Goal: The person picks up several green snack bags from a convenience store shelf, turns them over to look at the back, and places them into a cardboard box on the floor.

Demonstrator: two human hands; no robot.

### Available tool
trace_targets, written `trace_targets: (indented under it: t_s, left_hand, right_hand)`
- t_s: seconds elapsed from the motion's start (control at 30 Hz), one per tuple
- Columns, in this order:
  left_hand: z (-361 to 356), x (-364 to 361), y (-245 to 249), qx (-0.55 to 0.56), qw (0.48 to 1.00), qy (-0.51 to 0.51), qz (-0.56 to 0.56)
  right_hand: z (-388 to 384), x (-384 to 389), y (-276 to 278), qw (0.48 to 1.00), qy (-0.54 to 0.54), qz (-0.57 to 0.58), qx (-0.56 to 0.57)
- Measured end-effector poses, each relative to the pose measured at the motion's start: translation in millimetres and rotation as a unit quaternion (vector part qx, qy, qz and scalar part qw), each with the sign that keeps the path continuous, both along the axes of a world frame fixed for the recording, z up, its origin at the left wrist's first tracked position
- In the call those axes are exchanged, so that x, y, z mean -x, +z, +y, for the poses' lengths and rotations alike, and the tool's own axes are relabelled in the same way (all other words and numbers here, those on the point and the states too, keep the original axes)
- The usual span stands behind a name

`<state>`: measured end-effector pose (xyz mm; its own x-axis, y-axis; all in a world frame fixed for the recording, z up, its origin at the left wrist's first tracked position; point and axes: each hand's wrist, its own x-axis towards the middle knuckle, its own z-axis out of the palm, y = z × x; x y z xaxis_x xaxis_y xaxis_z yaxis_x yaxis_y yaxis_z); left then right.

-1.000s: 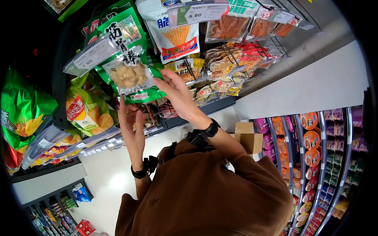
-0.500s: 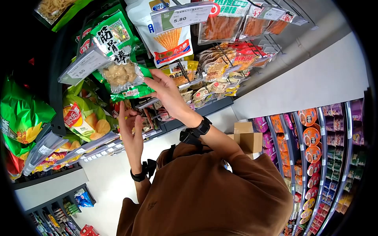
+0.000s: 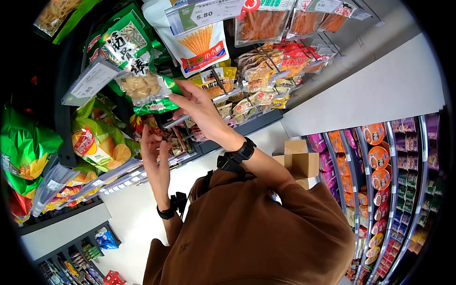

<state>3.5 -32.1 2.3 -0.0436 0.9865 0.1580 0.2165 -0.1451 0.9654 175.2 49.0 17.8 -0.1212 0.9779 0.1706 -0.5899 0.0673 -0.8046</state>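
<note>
A green packet (image 3: 140, 86) with a clear window showing pale chunks hangs at the upper left of the view, partly behind a price tag (image 3: 90, 84) marked 7.80. My right hand (image 3: 198, 110) pinches its lower right edge, thumb in front; the other fingertips are partly hidden. Just below the packet, my left hand (image 3: 156, 164) is raised with fingers apart, holding nothing. Green chip bags (image 3: 102, 145) stand to its left. A white and red stick-snack bag (image 3: 202, 47) hangs to the right of the green packet.
Metal hooks (image 3: 219, 80) and a price tag (image 3: 205, 15) jut out above my right hand. More packets (image 3: 261, 66) hang beyond. An open cardboard box (image 3: 303, 161) stands by a shelf of cup noodles (image 3: 380, 159) on the right.
The view has shifted slightly, so the shelf goods sit a little further left and higher. My right hand stays at the green packet's edge; my left hand stays below it, fingers apart.
</note>
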Motion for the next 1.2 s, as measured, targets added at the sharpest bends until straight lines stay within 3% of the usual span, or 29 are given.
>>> trace_targets:
  t_s: [0.73, 1.0, 1.2]
  left_hand:
    - [-5, 14, -13, 0.003, 0.992, 0.003, -0.124]
    - [-8, 15, -2, -0.031, 0.984, 0.007, -0.177]
    - [-16, 14, 2, -0.055, 0.977, -0.002, -0.205]
  right_hand:
    - [-40, -17, 0, 0.995, 0.064, -0.018, 0.076]
    - [-59, -22, 14, 0.993, 0.090, -0.056, 0.056]
    - [-64, -20, 11, 0.994, 0.102, -0.021, 0.016]
